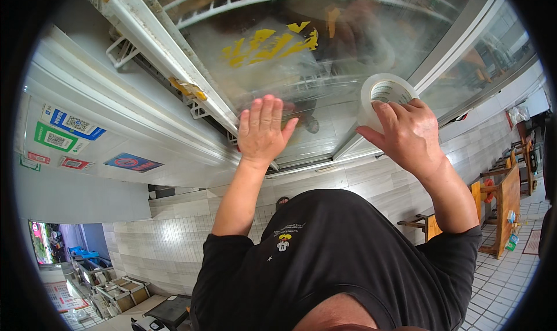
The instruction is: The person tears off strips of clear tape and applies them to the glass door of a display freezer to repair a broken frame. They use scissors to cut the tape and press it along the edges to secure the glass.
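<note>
My left hand (262, 130) lies flat with its fingers stretched out, against the glass door (325, 130) of a white display cabinet, close to the door's left frame. In my right hand (411, 135) is a wide roll of clear tape (366, 99), held by its ring near the right side of the glass. Faint shiny creases cross the glass between the roll and my left hand; whether they are a strip of tape, I cannot tell. Farther up the pane are torn yellow sticker remnants (270, 45).
Behind the glass runs a white wire shelf (261, 3). A white door frame (168, 58) with yellow tape pieces stands left, beside a panel with several code stickers (75, 125). Wooden tables (500, 215) stand at the right on the tiled floor (180, 238).
</note>
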Available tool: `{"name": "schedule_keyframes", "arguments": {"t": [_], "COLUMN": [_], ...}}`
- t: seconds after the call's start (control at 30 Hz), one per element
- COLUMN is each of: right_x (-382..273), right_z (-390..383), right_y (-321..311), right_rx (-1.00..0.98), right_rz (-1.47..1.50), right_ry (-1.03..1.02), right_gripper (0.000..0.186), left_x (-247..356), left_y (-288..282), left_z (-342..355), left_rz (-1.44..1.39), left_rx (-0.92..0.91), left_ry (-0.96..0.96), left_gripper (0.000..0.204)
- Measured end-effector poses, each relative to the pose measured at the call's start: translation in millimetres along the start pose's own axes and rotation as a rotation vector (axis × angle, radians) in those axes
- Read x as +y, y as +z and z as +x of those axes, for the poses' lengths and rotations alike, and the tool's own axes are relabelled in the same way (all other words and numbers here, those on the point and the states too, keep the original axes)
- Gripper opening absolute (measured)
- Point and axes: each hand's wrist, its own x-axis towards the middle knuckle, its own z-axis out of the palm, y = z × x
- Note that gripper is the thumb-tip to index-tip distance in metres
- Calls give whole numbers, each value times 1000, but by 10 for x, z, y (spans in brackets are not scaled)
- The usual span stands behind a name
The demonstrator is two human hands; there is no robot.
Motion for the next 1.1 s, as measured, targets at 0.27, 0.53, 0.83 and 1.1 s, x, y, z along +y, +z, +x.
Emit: {"name": "schedule_keyframes", "arguments": {"t": [0.27, 0.53, 0.83, 1.1], "right_x": [42, 20, -68, -180], "right_z": [-5, -69, -64, -135], "right_y": [-2, 29, 129, 385], "right_rx": [-26, 16, 139, 128], "right_rz": [28, 24, 11, -108], "right_ry": [-7, 26, 82, 275], "right_gripper": [45, 46, 39, 6], "left_x": [72, 817, 1292, 1154], "left_y": [-197, -606, -482, -276], "left_z": [-33, 292, 910, 855], "left_rz": [-20, -1167, -2757, -2690], "left_rx": [-68, -81, -425, -721], "left_ry": [-188, -366, -1490, -1451], "left_gripper": [84, 49, 38, 45]}}
